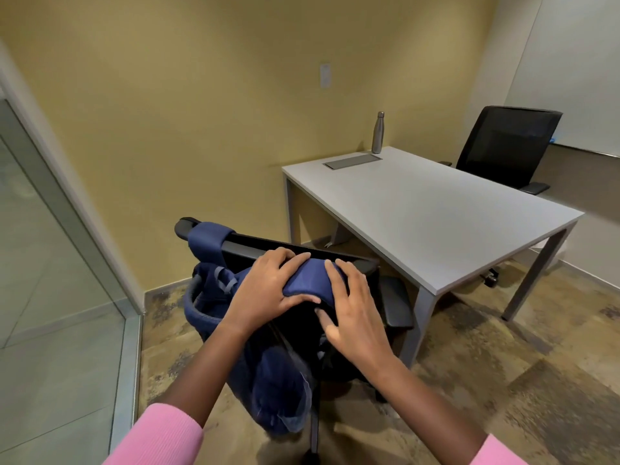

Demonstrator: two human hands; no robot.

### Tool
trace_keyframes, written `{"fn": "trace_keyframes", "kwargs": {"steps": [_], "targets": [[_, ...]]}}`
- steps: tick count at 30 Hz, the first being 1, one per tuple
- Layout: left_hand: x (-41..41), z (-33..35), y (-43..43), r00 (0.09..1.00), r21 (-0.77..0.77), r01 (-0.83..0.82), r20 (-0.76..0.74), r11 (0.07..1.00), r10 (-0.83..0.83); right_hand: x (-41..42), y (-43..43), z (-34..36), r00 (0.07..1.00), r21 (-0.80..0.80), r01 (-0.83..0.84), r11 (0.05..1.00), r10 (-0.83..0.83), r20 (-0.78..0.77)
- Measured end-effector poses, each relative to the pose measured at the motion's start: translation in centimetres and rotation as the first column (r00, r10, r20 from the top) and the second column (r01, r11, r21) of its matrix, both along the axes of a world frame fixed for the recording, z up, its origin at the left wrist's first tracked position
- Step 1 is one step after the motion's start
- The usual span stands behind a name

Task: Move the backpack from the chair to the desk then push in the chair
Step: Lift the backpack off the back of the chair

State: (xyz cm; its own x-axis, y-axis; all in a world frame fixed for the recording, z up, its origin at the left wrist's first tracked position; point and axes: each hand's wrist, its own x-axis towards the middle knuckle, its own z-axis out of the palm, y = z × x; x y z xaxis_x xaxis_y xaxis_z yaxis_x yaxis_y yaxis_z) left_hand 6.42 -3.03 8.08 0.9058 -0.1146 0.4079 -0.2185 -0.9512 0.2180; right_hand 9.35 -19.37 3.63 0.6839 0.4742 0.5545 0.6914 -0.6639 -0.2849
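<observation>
A navy blue backpack (268, 374) hangs off the back of a black office chair (396, 300), with one strap looped over the backrest's left corner and another strap draped over its top edge. My left hand (268, 290) grips that draped strap from the left. My right hand (352, 313) lies on the strap's right side, fingers spread and curled around it. The chair stands pulled out from the light grey desk (436, 209), which is to the right and further away.
A steel water bottle (377, 132) stands at the desk's far corner beside a flat cable hatch (352, 161). A second black chair (506, 149) sits behind the desk. A glass wall (50, 263) runs along the left. Patterned carpet lies underfoot.
</observation>
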Motion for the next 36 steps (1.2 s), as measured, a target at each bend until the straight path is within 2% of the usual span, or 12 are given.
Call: {"fn": "trace_keyframes", "kwargs": {"steps": [3,5,7,9,15,18,20,22,27,30,33,36], "targets": [[-0.7,-0.7,0.8,0.999,0.042,0.048,0.023,0.998,-0.049,-0.8,2.0,0.4,0.999,0.026,-0.049,0.998,0.049,0.006],[-1.1,-1.1,1.1,0.997,0.014,0.056,0.055,0.998,-0.057,-0.9,2.8,0.6,0.997,0.034,-0.075,0.997,0.075,-0.009],[-1.5,-1.6,1.6,0.994,-0.012,0.082,0.069,0.997,-0.081,-0.6,3.0,0.5,0.997,0.055,-0.075,0.996,0.076,-0.014],[-2.2,-2.5,2.7,0.989,0.027,0.130,0.063,0.991,-0.132,-0.5,2.9,0.3,0.998,0.095,-0.053,0.994,0.057,-0.030],[-5.3,-6.5,9.4,0.987,0.327,0.159,-0.072,0.932,-0.143,-0.7,2.3,-0.1,0.996,0.210,0.057,0.976,-0.041,-0.082],[-6.2,-7.0,12.1,0.980,0.538,0.188,-0.151,0.821,-0.126,-0.7,1.9,0.0,0.988,0.252,0.122,0.960,-0.093,-0.122],[-6.1,-6.7,12.9,0.978,0.609,0.205,-0.167,0.766,-0.128,-0.9,1.6,0.0,0.982,0.261,0.157,0.952,-0.124,-0.140],[-5.5,-6.5,12.6,0.976,0.610,0.216,-0.138,0.762,-0.167,-1.0,1.3,-0.1,0.977,0.244,0.193,0.950,-0.162,-0.141],[-3.8,-5.6,9.1,0.951,0.461,0.277,-0.009,0.843,-0.308,-1.3,0.6,-1.6,0.940,0.068,0.300,0.952,-0.282,-0.193],[-3.3,-5.0,7.5,0.950,0.442,0.289,-0.021,0.849,-0.313,-1.3,0.4,-4.0,0.944,-0.026,0.162,0.986,-0.162,-0.288],[-2.9,-4.7,6.1,0.951,0.413,0.284,-0.010,0.865,-0.308,-0.8,1.2,-6.3,0.845,-0.138,-0.059,0.989,-0.024,-0.534],[-3.0,-4.6,4.4,0.950,0.349,0.303,-0.037,0.887,-0.310,0.1,2.2,-7.9,0.753,-0.120,-0.044,0.992,-0.046,-0.656]]}}
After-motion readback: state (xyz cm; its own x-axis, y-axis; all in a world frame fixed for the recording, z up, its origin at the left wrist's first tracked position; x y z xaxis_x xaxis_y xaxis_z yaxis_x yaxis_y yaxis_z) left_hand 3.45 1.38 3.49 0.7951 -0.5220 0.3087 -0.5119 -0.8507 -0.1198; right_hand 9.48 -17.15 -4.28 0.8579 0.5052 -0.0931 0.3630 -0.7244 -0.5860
